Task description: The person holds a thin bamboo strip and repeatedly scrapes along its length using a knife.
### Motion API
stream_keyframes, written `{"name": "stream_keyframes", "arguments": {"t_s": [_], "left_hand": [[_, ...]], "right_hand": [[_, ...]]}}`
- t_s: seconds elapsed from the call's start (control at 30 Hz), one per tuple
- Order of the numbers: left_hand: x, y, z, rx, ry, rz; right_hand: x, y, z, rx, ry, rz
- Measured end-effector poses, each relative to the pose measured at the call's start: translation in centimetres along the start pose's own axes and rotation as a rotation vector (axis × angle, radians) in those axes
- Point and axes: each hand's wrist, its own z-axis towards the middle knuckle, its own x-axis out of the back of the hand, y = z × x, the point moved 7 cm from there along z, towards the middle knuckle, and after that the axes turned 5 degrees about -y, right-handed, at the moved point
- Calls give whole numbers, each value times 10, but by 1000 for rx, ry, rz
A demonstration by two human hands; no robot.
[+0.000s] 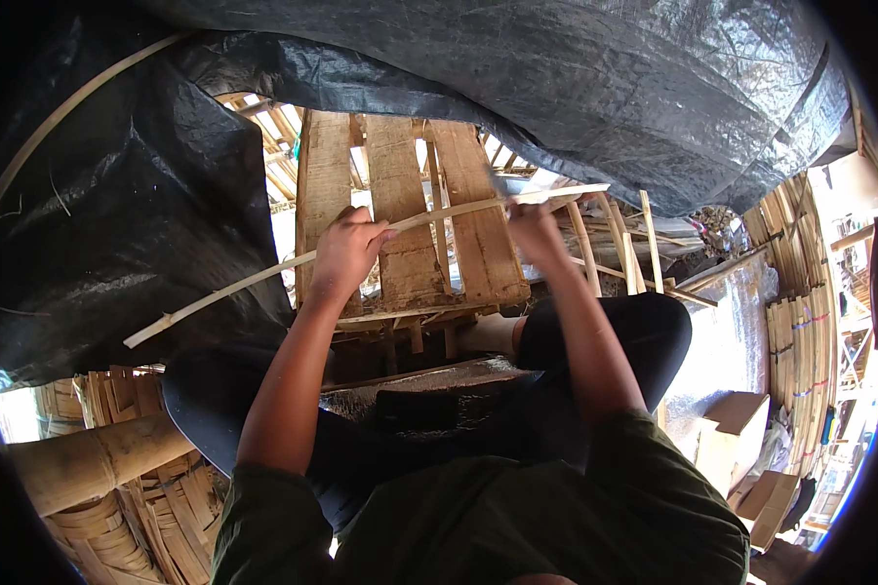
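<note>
Dk green shirt (478,517) nearest in head view. L hand (349,252) clamped on pale bamboo strip (234,290), held across wood slats (397,175); R hand (539,234), apart from L, blurred nr strip's R end, can't tell grip. Blk tarp (595,68) above, bamboo bundles (798,370) R, cardboard boxes (738,414) low R.

Wide fisheye on your head, left of its pair. Looks steeply down and forward onto the slatted wooden bench (398,175) from its near side; close range, yet catches your knees (649,327) before it, black sheeting (576,78) beyond it.
</note>
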Motion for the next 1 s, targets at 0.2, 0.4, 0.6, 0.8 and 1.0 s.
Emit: {"name": "stream_keyframes", "arguments": {"t_s": [0.2, 0.4, 0.6, 0.8, 1.0], "left_hand": [[-16, 14, 16, -60, 11, -72], [-9, -2, 2, 25, -41, -16], [-18, -2, -2, 87, -38, -69], [-22, 12, 3, 46, 5, -66], [-17, 0, -2, 79, 3, -63]], "right_hand": [[35, 65, 52, 177, -29, -436], [31, 22, 17, 70, -171, -191], [19, 19, -4, -135, -154, -83], [62, 48, 20, -186, -216, -98], [50, 61, 34, -158, -223, -150]]}}
